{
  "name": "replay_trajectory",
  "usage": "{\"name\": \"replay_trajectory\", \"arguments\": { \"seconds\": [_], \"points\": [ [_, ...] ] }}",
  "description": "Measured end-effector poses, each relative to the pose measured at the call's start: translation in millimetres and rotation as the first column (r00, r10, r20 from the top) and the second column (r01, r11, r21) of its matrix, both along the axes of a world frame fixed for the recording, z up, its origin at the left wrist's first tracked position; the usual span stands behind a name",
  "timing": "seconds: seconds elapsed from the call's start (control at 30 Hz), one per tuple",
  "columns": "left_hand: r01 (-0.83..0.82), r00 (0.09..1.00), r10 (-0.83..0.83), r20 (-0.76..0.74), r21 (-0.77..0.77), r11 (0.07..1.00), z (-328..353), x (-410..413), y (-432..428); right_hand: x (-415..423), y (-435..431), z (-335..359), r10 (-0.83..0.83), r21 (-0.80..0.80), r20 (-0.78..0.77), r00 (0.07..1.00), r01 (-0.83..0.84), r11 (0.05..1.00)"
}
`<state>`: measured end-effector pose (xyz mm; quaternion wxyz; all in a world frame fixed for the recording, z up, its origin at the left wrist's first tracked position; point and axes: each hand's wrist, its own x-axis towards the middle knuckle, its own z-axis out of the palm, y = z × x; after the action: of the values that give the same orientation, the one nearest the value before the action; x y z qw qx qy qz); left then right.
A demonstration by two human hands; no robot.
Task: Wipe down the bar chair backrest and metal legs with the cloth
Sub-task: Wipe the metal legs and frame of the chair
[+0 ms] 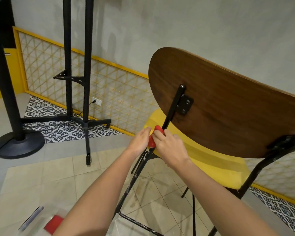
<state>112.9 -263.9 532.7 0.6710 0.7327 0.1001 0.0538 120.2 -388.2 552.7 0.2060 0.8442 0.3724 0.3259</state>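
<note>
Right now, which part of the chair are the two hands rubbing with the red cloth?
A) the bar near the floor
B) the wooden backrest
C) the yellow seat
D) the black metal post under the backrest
D: the left hand and right hand grip the cloth round the post, just below the backrest and beside the seat.

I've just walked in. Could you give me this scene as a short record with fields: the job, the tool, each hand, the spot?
job: wiping a bar chair
tool: red cloth, bunched on the black metal leg
left hand: grips the cloth
right hand: grips the cloth at the leg
spot: below the wooden backrest, beside the yellow seat
</note>
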Motion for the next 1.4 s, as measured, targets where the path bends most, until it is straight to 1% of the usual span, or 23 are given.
{"name": "replay_trajectory", "arguments": {
  "seconds": [0.07, 0.17, 0.27, 0.37, 0.47, 0.53, 0.57, 0.67, 0.7, 0.73, 0.83, 0.87, 0.93, 1.03, 1.1, 1.13, 1.17, 1.2, 1.27, 1.33, 1.4],
  "points": [
    [0.001, 0.999, -0.003, -0.042, -0.039, 0.999, -1, -1, 1, -1, 4, 2, -0.008, -0.011, 0.003, 1.0, 0.008, 1.0],
    [0.019, 0.998, -0.025, -0.058, -0.096, 0.995, -3, -2, 4, 2, 5, 18, -0.019, 0.061, 0.081, 0.997, 0.014, 0.998],
    [0.027, 0.996, -0.037, -0.086, -0.117, 0.993, -4, -2, 6, 3, -1, 20, -0.007, 0.01, 0.116, 0.993, 0.006, 1.0],
    [0.014, 0.994, -0.025, -0.104, -0.113, 0.993, -3, -2, 5, -2, -7, -1, 0.012, -0.044, 0.041, 0.999, -0.01, 0.999],
    [0.05, 0.992, -0.059, -0.113, -0.084, 0.995, -1, -5, 5, -7, -9, -21, 0.017, -0.053, -0.028, 0.999, -0.018, 0.998],
    [0.063, 0.992, -0.069, -0.109, -0.063, 0.996, 0, -7, 6, -9, -8, -26, 0.025, -0.045, -0.046, 0.999, -0.027, 0.999],
    [0.056, 0.992, -0.062, -0.107, -0.056, 0.997, -1, -6, 8, -8, -7, -25, 0.033, -0.009, -0.037, 0.999, -0.034, 0.999],
    [0.012, 0.995, -0.016, -0.093, -0.04, 0.999, 2, -3, 11, -1, -7, -12, 0.048, 0.2, -0.026, 0.998, -0.042, 0.979],
    [0.001, 0.996, -0.005, -0.095, -0.038, 0.999, 3, -2, 11, 2, -8, -9, 0.059, 0.237, -0.028, 0.998, -0.051, 0.97],
    [-0.007, 0.995, 0.003, -0.096, -0.041, 0.999, 4, -2, 11, 4, -10, -8, 0.075, 0.237, -0.034, 0.997, -0.065, 0.969],
    [0.003, 0.996, -0.009, -0.087, -0.072, 0.997, 7, -2, 7, 3, -12, -17, 0.119, 0.158, -0.102, 0.988, -0.102, 0.982],
    [0.012, 0.996, -0.018, -0.088, -0.073, 0.997, 7, -2, 5, 1, -12, -21, 0.119, 0.164, -0.131, 0.984, -0.097, 0.982],
    [0.024, 0.996, -0.029, -0.081, -0.06, 0.998, 5, -4, 3, -2, -12, -25, 0.128, 0.23, -0.171, 0.977, -0.087, 0.969],
    [0.022, 0.996, -0.027, -0.082, -0.059, 0.998, 1, -5, 5, -9, -15, -22, 0.164, 0.414, -0.158, 0.974, -0.085, 0.906],
    [0.022, 0.996, -0.026, -0.081, -0.048, 0.999, 2, -5, 6, -10, -18, -14, 0.141, 0.572, -0.131, 0.981, -0.041, 0.819],
    [0.019, 0.996, -0.022, -0.081, -0.037, 0.999, 4, -4, 6, -10, -18, -11, 0.12, 0.622, -0.128, 0.984, -0.014, 0.783],
    [0.017, 0.997, -0.02, -0.08, -0.027, 0.999, 5, -4, 5, -9, -17, -9, 0.102, 0.642, -0.136, 0.985, 0.009, 0.767],
    [0.017, 0.997, -0.019, -0.076, -0.016, 1.0, 7, -3, 4, -9, -15, -8, 0.093, 0.638, -0.162, 0.982, 0.033, 0.77],
    [0.018, 0.997, -0.018, -0.072, 0.004, 1.0, 11, -4, 0, -8, -12, -10, 0.082, 0.614, -0.276, 0.958, 0.11, 0.781],
    [0.02, 0.996, -0.018, -0.082, 0.022, 1.0, 14, -5, -4, -10, -12, -11, 0.089, 0.609, -0.399, 0.913, 0.191, 0.77],
    [0.026, 0.996, -0.023, -0.085, 0.024, 0.999, 16, -6, -5, -10, -16, -9, 0.109, 0.591, -0.473, 0.874, 0.223, 0.776]
  ]
}}
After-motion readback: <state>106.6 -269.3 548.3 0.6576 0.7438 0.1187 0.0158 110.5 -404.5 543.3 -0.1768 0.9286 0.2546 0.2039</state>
